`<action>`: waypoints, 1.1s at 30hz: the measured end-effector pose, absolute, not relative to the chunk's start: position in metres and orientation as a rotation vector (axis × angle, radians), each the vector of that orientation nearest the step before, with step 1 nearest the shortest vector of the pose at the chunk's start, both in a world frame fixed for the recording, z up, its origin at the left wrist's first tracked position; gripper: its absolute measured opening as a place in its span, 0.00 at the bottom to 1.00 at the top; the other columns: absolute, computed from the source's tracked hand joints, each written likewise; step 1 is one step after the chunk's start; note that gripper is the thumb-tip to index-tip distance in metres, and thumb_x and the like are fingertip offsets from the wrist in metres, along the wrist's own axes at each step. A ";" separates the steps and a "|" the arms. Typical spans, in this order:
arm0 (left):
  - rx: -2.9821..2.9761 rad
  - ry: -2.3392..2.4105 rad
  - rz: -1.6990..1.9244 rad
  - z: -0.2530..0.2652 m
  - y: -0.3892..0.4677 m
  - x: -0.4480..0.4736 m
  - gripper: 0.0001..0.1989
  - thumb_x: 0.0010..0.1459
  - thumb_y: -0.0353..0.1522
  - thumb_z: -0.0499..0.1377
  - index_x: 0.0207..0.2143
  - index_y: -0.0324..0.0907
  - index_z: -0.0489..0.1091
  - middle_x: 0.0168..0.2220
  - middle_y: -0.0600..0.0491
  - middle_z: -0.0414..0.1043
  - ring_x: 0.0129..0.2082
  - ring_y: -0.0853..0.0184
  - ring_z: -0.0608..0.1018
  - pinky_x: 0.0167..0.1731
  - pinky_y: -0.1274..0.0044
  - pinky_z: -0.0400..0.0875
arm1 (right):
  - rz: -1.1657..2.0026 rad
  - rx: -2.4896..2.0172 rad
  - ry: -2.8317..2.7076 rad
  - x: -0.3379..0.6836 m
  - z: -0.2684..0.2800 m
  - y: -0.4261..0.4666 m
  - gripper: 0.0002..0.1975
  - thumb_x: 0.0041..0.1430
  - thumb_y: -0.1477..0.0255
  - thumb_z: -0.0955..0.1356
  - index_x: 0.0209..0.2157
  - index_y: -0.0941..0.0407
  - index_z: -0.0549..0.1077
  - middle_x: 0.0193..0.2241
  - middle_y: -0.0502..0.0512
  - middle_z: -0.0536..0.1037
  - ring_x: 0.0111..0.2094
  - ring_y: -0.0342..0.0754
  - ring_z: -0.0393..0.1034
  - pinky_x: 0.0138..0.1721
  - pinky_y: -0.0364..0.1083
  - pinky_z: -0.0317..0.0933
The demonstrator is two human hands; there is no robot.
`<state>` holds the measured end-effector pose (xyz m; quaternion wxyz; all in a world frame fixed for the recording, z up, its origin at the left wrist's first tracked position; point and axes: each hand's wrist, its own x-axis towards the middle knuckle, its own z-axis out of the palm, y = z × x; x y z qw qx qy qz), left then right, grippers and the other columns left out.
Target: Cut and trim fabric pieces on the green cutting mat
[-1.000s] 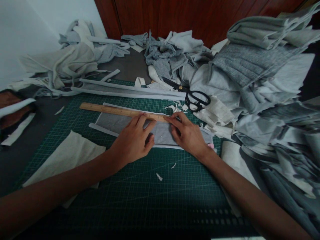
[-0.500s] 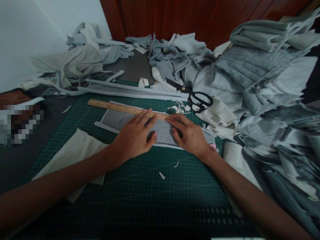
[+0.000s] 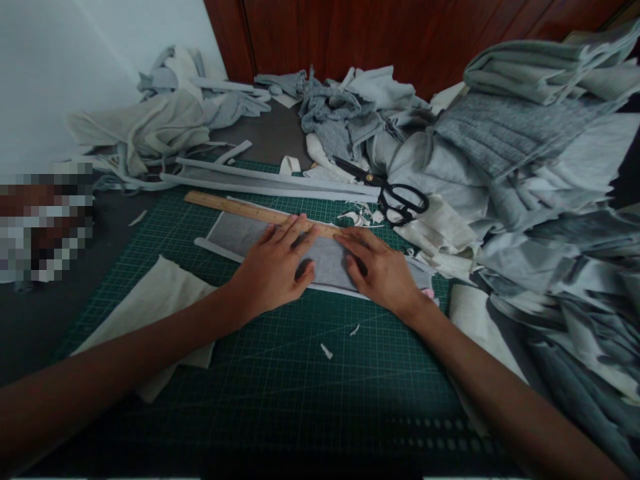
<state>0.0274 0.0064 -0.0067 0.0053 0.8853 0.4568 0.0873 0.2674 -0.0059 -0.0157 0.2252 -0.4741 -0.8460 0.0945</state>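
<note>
Swung slightly toward 12 o'clock since a second ago are the left end of the wooden ruler (image 3: pixel 235 209), the grey cloth piece (image 3: pixel 327 263) under it and the left hand (image 3: pixel 273 270); the whole scene also sits a little farther toward 3 o'clock in the view.

Ruler and cloth lie across the green cutting mat (image 3: pixel 300 393) at the centre of the dial, the ruler running from between 9 and 10 o'clock in to the middle, along the cloth's far edge; its left end juts past the cloth.

At 8 o'clock the left hand lies flat, fingertips down on the ruler, thumb well apart from them; at 4 o'clock the right hand (image 3: pixel 387 273) has its fingertips at the ruler's visible right end, thumb likewise apart and over the cloth; neither is clamped on anything.

A white-edged strip (image 3: pixel 270 182) lies between 10 and 11 o'clock; black-handled scissors (image 3: pixel 369 178) rest near 2 o'clock, small white trimmings (image 3: pixel 357 218) just beside them; a pale cloth (image 3: pixel 160 293) lies between 8 and 9 o'clock, partly behind the left forearm; a fabric heap (image 3: pixel 150 123) sits on the dark tabletop (image 3: pixel 277 130) at 10 o'clock.
</note>
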 end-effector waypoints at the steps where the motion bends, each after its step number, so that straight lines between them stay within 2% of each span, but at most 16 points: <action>1: 2.770 1.433 0.274 -0.007 0.006 0.028 0.31 0.69 0.36 0.52 0.71 0.33 0.60 0.73 0.36 0.55 0.74 0.49 0.60 0.70 0.56 0.59 | 0.261 -1.311 -2.333 0.267 -0.015 -0.006 0.24 0.70 0.72 0.61 0.63 0.59 0.73 0.64 0.65 0.71 0.61 0.60 0.72 0.56 0.59 0.74; 5: 2.757 1.436 0.263 -0.007 0.007 0.028 0.31 0.69 0.36 0.53 0.71 0.34 0.60 0.74 0.37 0.54 0.74 0.49 0.59 0.71 0.56 0.59 | 0.288 -1.276 -2.361 0.266 -0.014 -0.008 0.24 0.71 0.74 0.61 0.66 0.57 0.70 0.67 0.64 0.68 0.63 0.59 0.70 0.57 0.59 0.73; 11: 2.767 1.420 0.239 -0.005 0.011 0.026 0.31 0.69 0.36 0.52 0.72 0.35 0.59 0.75 0.38 0.53 0.75 0.51 0.58 0.72 0.58 0.56 | 0.310 -1.224 -2.383 0.263 -0.013 -0.009 0.24 0.72 0.74 0.61 0.65 0.59 0.70 0.67 0.62 0.69 0.62 0.56 0.70 0.63 0.59 0.69; 20: 2.805 1.385 0.240 -0.010 0.015 0.022 0.31 0.71 0.38 0.50 0.72 0.35 0.57 0.75 0.38 0.51 0.76 0.51 0.55 0.72 0.57 0.52 | 0.276 -1.236 -2.365 0.261 -0.015 -0.008 0.23 0.72 0.74 0.61 0.65 0.62 0.71 0.66 0.65 0.70 0.63 0.57 0.70 0.63 0.58 0.69; 33: 2.814 1.335 0.226 -0.014 0.024 0.018 0.32 0.71 0.38 0.50 0.73 0.36 0.53 0.77 0.39 0.46 0.77 0.53 0.50 0.74 0.58 0.48 | 0.276 -1.259 -2.354 0.261 -0.017 -0.007 0.24 0.72 0.72 0.60 0.64 0.60 0.72 0.67 0.64 0.69 0.64 0.58 0.70 0.63 0.59 0.68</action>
